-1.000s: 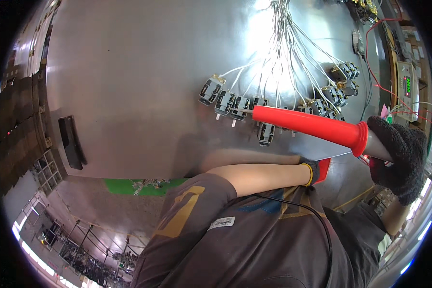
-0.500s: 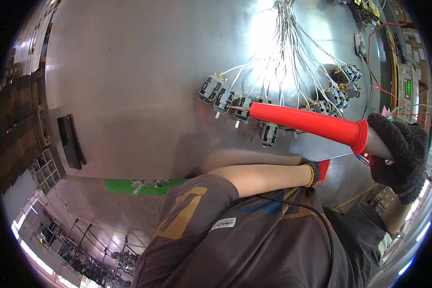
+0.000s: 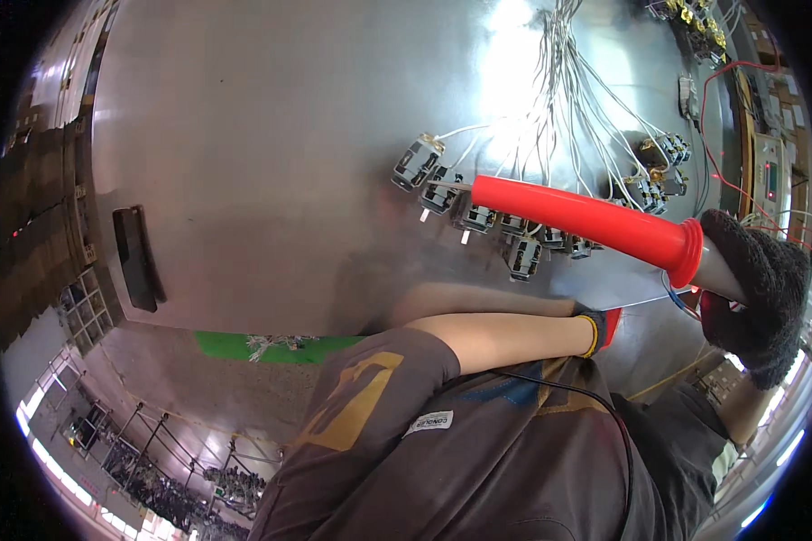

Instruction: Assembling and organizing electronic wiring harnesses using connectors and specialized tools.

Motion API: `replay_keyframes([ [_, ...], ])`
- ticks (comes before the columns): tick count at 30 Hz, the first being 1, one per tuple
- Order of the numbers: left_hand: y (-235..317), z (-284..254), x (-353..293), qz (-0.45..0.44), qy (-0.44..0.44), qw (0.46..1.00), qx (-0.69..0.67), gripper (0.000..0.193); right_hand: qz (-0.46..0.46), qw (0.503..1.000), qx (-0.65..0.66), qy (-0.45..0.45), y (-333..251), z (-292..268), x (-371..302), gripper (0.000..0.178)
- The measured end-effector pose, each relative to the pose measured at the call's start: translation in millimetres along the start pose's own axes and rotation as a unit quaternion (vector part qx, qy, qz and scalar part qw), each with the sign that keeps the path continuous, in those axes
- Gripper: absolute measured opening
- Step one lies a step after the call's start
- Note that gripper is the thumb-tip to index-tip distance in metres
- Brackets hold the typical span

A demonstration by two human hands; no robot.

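My right hand (image 3: 762, 288), in a dark knit glove with some red on it, is wrapped round the grey rear end of a test probe (image 3: 586, 216). The probe has a long red tapered sleeve and a thin metal tip pointing left. That tip lies over the second socket block (image 3: 439, 198) from the left in a row of grey-and-black blocks; whether it touches metal is too small to tell. White wires (image 3: 564, 90) run from the blocks to a bundle at the far side. My left hand (image 3: 610, 326), gloved with a yellow-edged cuff, is at the table's near edge, fingers hidden.
A dark phone-like slab (image 3: 135, 259) lies on the metal table (image 3: 271, 162) at left. At right stands a tester box (image 3: 769, 171) with a display and red and white leads. More wired connectors (image 3: 695, 32) sit at the far right. Below the edge is a green mat (image 3: 226, 346).
The probe tip has shifted from beside the third block onto the second block from the left. The whole view has moved slightly. The tester's green digits no longer show.
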State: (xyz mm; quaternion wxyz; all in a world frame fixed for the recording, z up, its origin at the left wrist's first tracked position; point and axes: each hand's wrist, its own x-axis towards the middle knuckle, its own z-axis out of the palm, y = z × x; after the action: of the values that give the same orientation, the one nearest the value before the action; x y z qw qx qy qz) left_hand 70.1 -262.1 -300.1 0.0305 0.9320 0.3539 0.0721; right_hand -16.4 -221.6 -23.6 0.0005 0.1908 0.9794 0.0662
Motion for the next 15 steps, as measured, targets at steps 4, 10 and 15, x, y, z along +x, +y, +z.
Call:
replay_keyframes([
  [4, -2.6, -31.8, -19.3, 0.021, 0.035, 0.998, 0.046, 0.034, -0.008, 1.000, -0.027, -0.004, -5.6, -3.8, 9.1, 0.070],
  [10, -13.8, -82.9, -44.9, 0.052, 0.088, 0.988, 0.114, 0.035, -0.051, 0.993, -0.069, -0.081, 15.4, -17.2, 24.7, 0.070],
  [15, -35.5, -120.5, -80.0, 0.069, 0.123, 0.976, 0.169, 0.036, -0.048, 0.993, -0.026, -0.107, 6.4, -21.8, 41.9, 0.071],
])
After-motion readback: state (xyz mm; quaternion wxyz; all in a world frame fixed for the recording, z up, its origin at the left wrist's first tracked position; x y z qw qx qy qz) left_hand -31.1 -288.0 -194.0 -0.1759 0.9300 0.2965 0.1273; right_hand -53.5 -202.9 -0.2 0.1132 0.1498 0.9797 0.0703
